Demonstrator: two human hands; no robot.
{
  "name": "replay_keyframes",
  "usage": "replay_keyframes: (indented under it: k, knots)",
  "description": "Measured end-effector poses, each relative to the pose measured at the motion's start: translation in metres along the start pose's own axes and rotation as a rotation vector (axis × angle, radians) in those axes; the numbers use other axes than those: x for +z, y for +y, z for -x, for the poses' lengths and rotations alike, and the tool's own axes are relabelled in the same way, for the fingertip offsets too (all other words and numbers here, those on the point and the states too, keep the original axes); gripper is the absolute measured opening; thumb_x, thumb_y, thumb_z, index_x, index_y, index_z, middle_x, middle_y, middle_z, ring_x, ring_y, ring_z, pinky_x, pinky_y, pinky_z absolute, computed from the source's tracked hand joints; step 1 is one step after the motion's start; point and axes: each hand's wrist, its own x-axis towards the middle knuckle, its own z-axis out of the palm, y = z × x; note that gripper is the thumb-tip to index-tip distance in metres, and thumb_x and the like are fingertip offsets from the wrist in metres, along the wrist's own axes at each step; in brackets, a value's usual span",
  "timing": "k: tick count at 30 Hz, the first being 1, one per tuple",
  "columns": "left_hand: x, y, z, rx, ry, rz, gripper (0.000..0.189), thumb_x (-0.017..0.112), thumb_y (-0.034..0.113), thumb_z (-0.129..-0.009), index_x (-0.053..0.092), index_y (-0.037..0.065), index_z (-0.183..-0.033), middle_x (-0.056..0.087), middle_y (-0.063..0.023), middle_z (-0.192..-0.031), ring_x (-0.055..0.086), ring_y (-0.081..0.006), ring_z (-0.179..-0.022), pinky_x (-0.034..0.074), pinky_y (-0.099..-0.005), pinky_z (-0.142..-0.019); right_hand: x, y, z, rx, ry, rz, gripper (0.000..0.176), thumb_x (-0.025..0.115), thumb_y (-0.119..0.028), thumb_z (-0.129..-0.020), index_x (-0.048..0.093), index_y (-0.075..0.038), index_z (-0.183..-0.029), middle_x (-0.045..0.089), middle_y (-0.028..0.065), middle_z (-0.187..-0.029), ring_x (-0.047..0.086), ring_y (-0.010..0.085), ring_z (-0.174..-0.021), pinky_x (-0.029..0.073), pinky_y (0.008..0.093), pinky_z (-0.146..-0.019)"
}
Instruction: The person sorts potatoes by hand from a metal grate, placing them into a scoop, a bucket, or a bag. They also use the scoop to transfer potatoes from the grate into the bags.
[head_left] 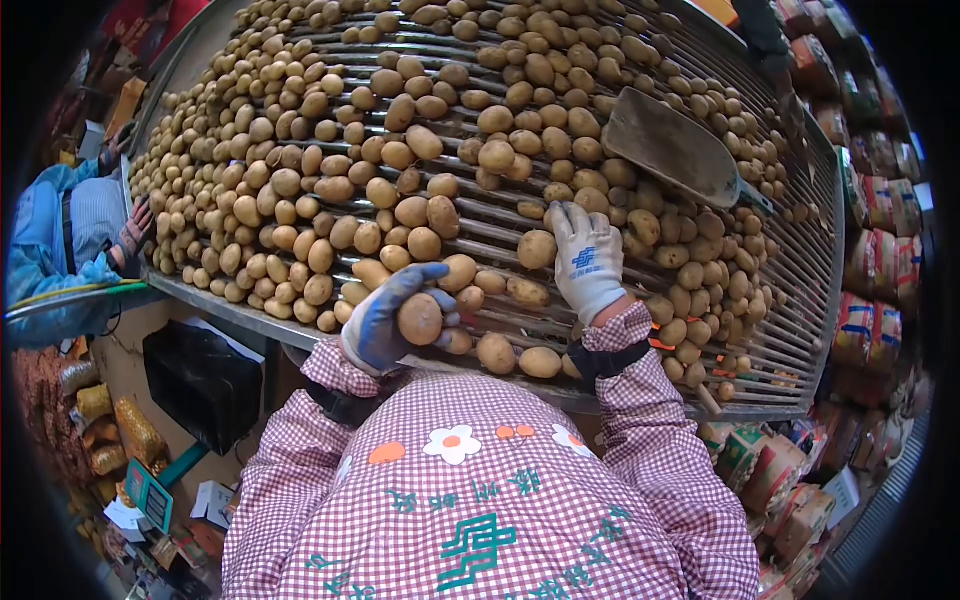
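Potatoes (286,183) are spread over a slatted metal sorting table (480,235). My left hand (378,318), in a white glove with blue coating, is turned palm inward near the front edge, its fingers curled around a potato (419,318). To the right, my right hand (588,262) wears a white glove with blue print. It lies back upward over the slats, fingers stretched away from me, beside another potato (537,250); nothing shows in its grasp. A few potatoes (497,353) lie along the near edge between the hands.
A metal scoop (672,148) rests on the potatoes at the upper right. Another person's hand (135,228) touches the table's left edge. Below it stand a black box-like object (205,380) and a scale display (150,495). Filled sacks (868,330) are stacked at the right.
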Motion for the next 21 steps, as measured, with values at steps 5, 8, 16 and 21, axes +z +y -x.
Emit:
replay_keyframes:
  k: [5,8,16,21]
  knots:
    - [-0.026,-0.007,0.005,0.116,0.041,0.364,0.055,0.049,0.047,-0.105,0.052,0.005,-0.140,0.064,-0.0194,-0.128,0.065,-0.0372,-0.116,0.060,-0.0538,-0.091,-0.002,0.004,0.004,0.015,-0.045,-0.020,0.063,0.071,-0.016,-0.080,0.055,-0.014,-0.140,0.056,0.0090,-0.124,0.055,0.0300,-0.114,0.046,0.0447,-0.095]
    - [-0.040,-0.010,0.010,0.147,0.001,0.429,0.057,0.047,0.049,-0.106,0.052,0.004,-0.141,0.059,-0.0228,-0.136,0.059,-0.0411,-0.126,0.056,-0.0599,-0.097,0.003,0.001,0.010,0.036,-0.055,-0.069,0.070,0.078,-0.017,-0.076,0.053,-0.014,-0.141,0.054,0.0106,-0.127,0.053,0.0318,-0.118,0.045,0.0454,-0.099]
    - [-0.034,-0.016,0.017,0.183,0.048,0.412,0.059,0.050,0.049,-0.104,0.053,0.001,-0.139,0.064,-0.0242,-0.128,0.065,-0.0402,-0.116,0.058,-0.0615,-0.090,0.019,0.019,0.020,0.069,0.188,-0.340,0.061,0.072,-0.016,-0.083,0.051,-0.009,-0.139,0.057,0.0191,-0.126,0.054,0.0411,-0.115,0.046,0.0501,-0.100]
    - [-0.037,-0.018,0.013,0.175,0.054,0.376,0.057,0.050,0.047,-0.105,0.056,0.002,-0.137,0.069,-0.0180,-0.117,0.068,-0.0353,-0.107,0.061,-0.0569,-0.085,0.004,0.006,0.023,0.130,-0.028,-0.260,0.070,0.076,-0.024,-0.083,0.048,-0.009,-0.145,0.053,0.0213,-0.132,0.056,0.0407,-0.116,0.046,0.0471,-0.102]
